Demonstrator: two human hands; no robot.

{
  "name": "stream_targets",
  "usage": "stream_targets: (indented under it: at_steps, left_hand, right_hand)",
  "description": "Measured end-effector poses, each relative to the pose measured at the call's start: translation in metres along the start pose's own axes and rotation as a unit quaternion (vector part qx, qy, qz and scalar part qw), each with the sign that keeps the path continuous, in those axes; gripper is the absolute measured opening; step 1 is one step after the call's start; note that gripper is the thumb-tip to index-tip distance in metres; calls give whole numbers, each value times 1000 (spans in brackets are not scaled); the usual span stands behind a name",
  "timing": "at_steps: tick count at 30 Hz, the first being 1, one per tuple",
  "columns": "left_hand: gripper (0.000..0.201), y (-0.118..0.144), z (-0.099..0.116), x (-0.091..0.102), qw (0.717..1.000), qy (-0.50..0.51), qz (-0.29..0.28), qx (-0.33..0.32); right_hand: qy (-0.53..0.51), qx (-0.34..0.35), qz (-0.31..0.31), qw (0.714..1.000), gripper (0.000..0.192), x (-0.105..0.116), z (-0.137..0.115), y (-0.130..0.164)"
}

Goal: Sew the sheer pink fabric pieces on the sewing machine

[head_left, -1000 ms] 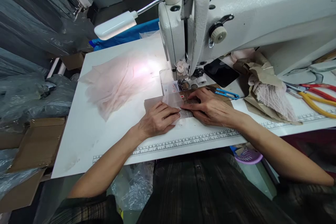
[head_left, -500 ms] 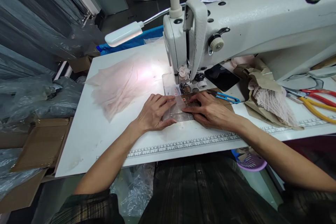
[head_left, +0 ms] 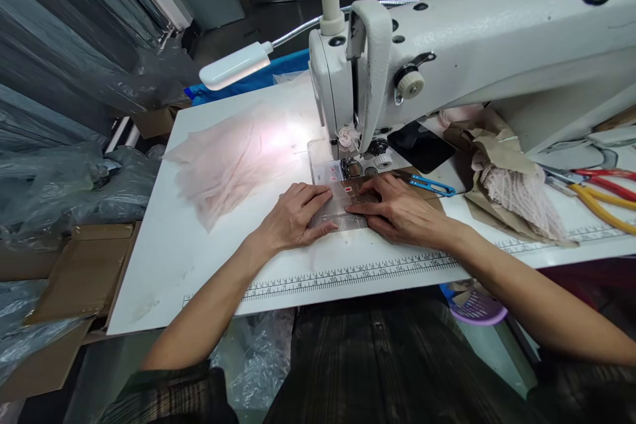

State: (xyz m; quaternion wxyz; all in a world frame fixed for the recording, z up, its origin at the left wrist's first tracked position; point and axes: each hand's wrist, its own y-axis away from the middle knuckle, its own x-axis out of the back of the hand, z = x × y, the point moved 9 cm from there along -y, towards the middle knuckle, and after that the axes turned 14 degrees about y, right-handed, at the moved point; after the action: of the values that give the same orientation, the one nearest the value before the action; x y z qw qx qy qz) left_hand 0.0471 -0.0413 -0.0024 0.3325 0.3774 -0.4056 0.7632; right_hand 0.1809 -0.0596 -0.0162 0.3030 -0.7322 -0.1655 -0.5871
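A thin, see-through piece of pale fabric [head_left: 330, 195] lies on the sewing machine's bed, in front of the presser foot [head_left: 346, 169]. My left hand [head_left: 301, 214] rests on the left edge of this fabric, its fingers stretched toward the foot and the thumb apart. From the other side my right hand [head_left: 395, 209] lies low over the bed plate [head_left: 348, 220], fingers extended and pointing left at the fabric. Whether its fingertips pinch a fabric edge is too fine to make out. Above both hands stands the white sewing machine [head_left: 342, 86].
Left of the machine a heap of sheer pink fabric [head_left: 233, 159] is spread on the white table. Blue thread snips [head_left: 432, 185], a black phone [head_left: 420, 146], brown paper with lace [head_left: 517, 185] and yellow-and-red-handled tools [head_left: 601, 192] lie rightward. A ruler strip [head_left: 348, 275] runs along the front edge.
My left fingertips have drawn slightly back toward me from the foot. The right hand stays nearly where it was, and the whole view has shifted a little.
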Motion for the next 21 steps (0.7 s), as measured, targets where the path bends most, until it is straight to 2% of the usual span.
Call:
stream_targets:
  at_steps: [6, 9, 11, 14, 21]
  left_hand:
    - [49, 0, -1, -1, 1000, 2, 13, 0]
    - [54, -4, -2, -3, 1000, -13, 8, 20]
    - [57, -8, -4, -5, 998, -49, -8, 43]
    - [49, -18, -4, -9, 991, -108, -48, 64]
    - [35, -38, -3, -12, 984, -147, -99, 28]
  right_hand:
    - [-4, -1, -3, 1000, 39, 0, 0, 0]
    - [-5, -3, -3, 1000, 40, -1, 0, -1]
    - [-11, -2, -1, 1000, 40, -1, 0, -1]
    - [-29, -6, 1, 1000, 40, 0, 1, -1]
    - [-60, -30, 11, 998, 39, -6, 5, -1]
